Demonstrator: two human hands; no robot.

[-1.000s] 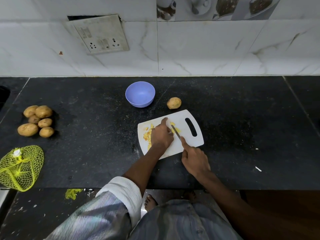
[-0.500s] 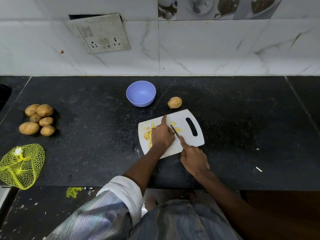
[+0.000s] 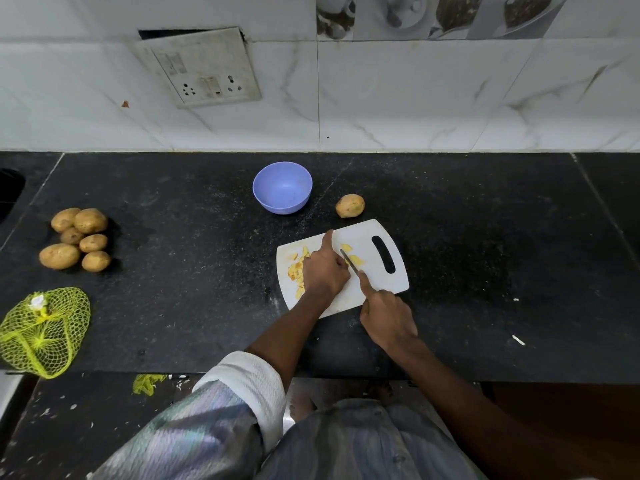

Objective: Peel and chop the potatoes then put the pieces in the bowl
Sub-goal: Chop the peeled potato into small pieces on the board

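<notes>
The purple bowl [image 3: 282,187] sits beyond the cutting board [image 3: 367,237], holding nothing.

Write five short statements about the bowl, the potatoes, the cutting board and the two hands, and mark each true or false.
1. The purple bowl holds potato pieces. False: it looks empty; the pieces lie on the white cutting board.
2. The right hand holds the knife. True.
3. One whole potato lies beside the bowl, off the board. True.
4. The pile of potatoes sits inside the yellow net bag. False: the pile lies on the counter, beyond the bag.
5. The left hand rests on the board. True.
</notes>
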